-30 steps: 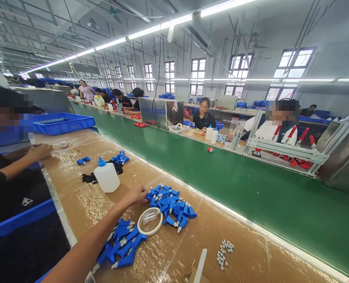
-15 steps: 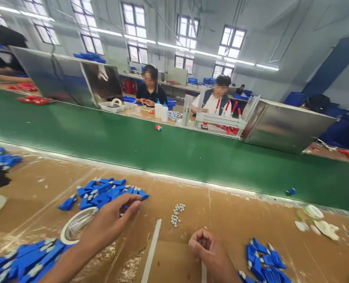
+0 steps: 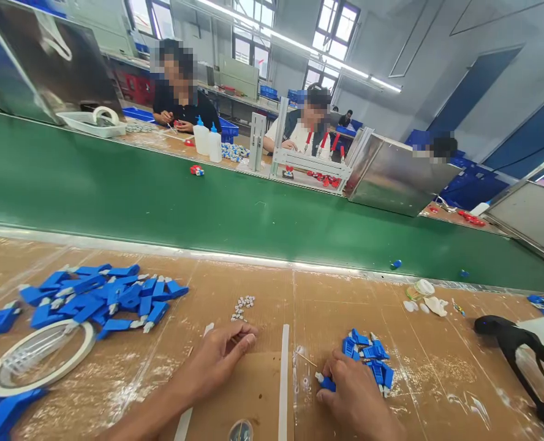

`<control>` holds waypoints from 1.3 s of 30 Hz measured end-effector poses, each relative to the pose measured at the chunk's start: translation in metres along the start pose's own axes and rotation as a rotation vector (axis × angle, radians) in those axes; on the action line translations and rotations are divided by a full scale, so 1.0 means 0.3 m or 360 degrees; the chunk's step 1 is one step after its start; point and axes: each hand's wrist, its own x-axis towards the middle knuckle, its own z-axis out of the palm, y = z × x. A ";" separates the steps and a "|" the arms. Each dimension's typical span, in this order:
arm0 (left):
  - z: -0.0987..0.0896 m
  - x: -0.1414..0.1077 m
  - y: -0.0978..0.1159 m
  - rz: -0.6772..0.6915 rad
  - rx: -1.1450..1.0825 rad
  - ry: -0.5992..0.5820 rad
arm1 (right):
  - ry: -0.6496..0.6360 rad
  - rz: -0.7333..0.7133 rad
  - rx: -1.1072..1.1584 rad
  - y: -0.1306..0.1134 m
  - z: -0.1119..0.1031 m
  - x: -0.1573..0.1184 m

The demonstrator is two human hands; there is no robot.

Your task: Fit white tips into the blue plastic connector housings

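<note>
My left hand (image 3: pixel 223 355) is over the cardboard, thumb and fingers drawn together just in front of a small cluster of grey-white bits (image 3: pixel 243 306). Whatever its fingertips may hold is too small or hidden to make out. My right hand (image 3: pixel 352 389) has its fingers closed round a blue plastic piece with a white tip (image 3: pixel 327 383). Right behind that hand lies a small group of similar blue pieces (image 3: pixel 377 350). On the left a larger heap of blue pieces (image 3: pixel 92 294) is spread out. A thin wooden stick (image 3: pixel 307 358) lies between my hands.
A tape roll (image 3: pixel 88 343) lies front left, a clear round lid (image 3: pixel 241 430) at the front. White tape strips (image 3: pixel 283 380) mark the cardboard. Beyond runs a green conveyor belt (image 3: pixel 235 220), with co-workers seated across it. A black strapped object (image 3: pixel 511 343) sits at right.
My left hand has gone from the blue heap to near the small grey-white bits. My right hand has moved to the right-hand group and now grips a blue piece. The view has swung right.
</note>
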 end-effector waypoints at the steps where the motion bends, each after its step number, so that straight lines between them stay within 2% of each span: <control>1: -0.002 0.001 0.011 -0.0009 -0.0049 -0.0009 | 0.0011 -0.0002 0.0018 -0.001 0.005 0.001; 4: -0.003 0.005 0.026 -0.0021 -0.0252 -0.0023 | 0.0129 -0.0076 0.0203 0.002 -0.014 0.010; 7: 0.004 0.010 0.026 -0.0030 -0.0595 -0.0159 | 0.0231 -0.0210 0.0819 -0.008 -0.045 0.034; 11: 0.020 0.011 0.036 -0.0071 -0.1101 -0.0430 | -0.0091 -0.0516 0.1867 -0.067 -0.036 0.090; 14: 0.035 0.004 0.054 -0.0218 -0.1368 -0.0619 | -0.0227 -0.0693 0.2165 -0.125 -0.004 0.125; 18: 0.057 0.001 0.065 -0.0407 -0.1697 -0.0724 | -0.0276 -0.0844 0.2200 -0.183 0.004 0.134; 22: 0.064 0.011 0.036 -0.0640 -0.1937 -0.0713 | -0.0247 -0.0966 0.1908 -0.214 -0.014 0.141; 24: 0.050 0.017 0.018 -0.0687 -0.2050 -0.0721 | -0.0171 -0.0950 0.1805 -0.218 -0.008 0.154; 27: 0.004 0.030 0.004 -0.0612 -0.2181 -0.0602 | -0.0138 -0.0783 0.1769 -0.206 0.026 0.172; 32: -0.068 0.057 -0.011 -0.0637 -0.2324 -0.0234 | -0.0383 -0.0740 0.1477 -0.185 0.113 0.163; 36: -0.067 0.062 -0.030 -0.0649 -0.2339 -0.0174 | -0.0471 -0.0833 0.1415 -0.199 0.167 0.162; 39: -0.055 0.062 -0.043 -0.0667 -0.2342 -0.0169 | -0.0473 -0.0918 0.1358 -0.215 0.179 0.167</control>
